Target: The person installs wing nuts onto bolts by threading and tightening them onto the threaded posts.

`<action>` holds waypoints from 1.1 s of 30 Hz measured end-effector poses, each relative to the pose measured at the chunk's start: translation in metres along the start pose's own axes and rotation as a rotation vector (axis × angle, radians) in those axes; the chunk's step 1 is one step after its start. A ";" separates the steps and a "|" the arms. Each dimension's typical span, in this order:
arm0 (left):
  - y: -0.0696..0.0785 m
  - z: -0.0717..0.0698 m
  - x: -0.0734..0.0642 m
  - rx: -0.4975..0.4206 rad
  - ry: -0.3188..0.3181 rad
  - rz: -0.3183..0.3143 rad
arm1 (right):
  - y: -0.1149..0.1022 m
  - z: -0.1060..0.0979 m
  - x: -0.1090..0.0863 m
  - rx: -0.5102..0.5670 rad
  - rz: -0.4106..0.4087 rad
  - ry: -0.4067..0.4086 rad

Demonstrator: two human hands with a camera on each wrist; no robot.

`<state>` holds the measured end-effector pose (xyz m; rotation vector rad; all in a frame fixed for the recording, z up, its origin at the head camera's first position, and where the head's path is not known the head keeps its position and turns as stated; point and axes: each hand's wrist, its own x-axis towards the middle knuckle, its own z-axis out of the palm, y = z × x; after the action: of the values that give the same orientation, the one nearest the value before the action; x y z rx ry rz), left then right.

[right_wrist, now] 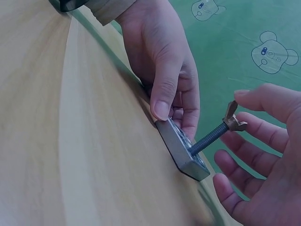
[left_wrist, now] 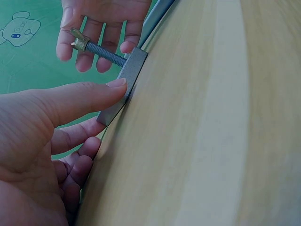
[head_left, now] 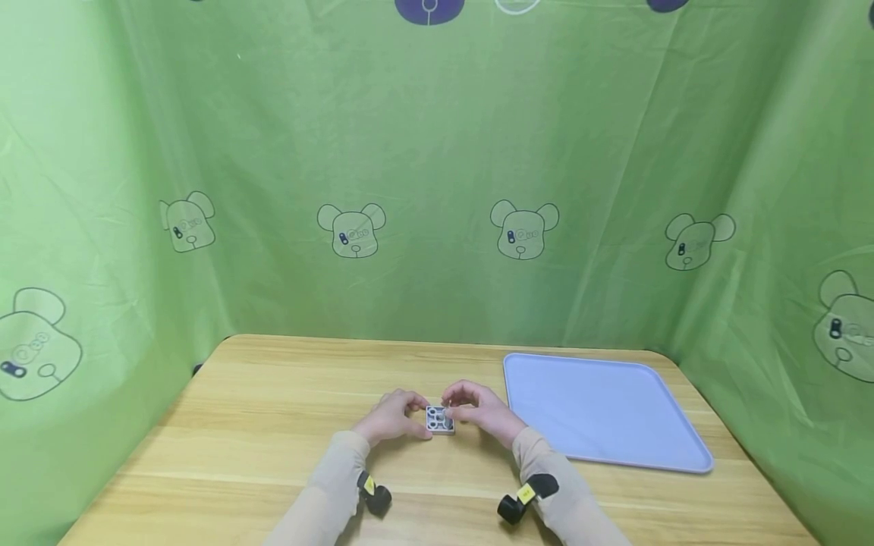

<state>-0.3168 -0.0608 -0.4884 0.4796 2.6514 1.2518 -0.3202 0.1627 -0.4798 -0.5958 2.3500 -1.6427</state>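
Observation:
A small square grey metal block (head_left: 434, 431) with round holes in its top sits low over the table between the two hands. A threaded bolt (left_wrist: 107, 53) rises from it, with a brass wing nut (right_wrist: 232, 121) near the bolt's top end. My left hand (head_left: 394, 417) grips the block by its edges, thumb on the near side and fingers at the far side. Around the wing nut, my right hand (head_left: 481, 412) has its fingers spread and relaxed. Its thumb tip is right at the upper wing, and its index finger shows just behind the nut.
A light blue-purple tray (head_left: 601, 409) lies on the right of the wooden table (head_left: 287, 379). Green curtain (head_left: 437, 288) with bear-head prints hangs along the back and both sides. Black wrist cameras are strapped over both sleeves.

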 end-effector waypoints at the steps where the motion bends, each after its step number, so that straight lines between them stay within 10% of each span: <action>1: 0.000 0.000 0.000 -0.001 0.000 0.000 | 0.000 0.000 0.000 0.000 -0.007 -0.007; 33: 0.001 -0.001 -0.001 -0.001 -0.001 0.011 | 0.003 0.001 0.000 -0.095 -0.028 0.019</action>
<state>-0.3159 -0.0613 -0.4872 0.4952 2.6502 1.2556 -0.3200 0.1625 -0.4828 -0.6366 2.4557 -1.5620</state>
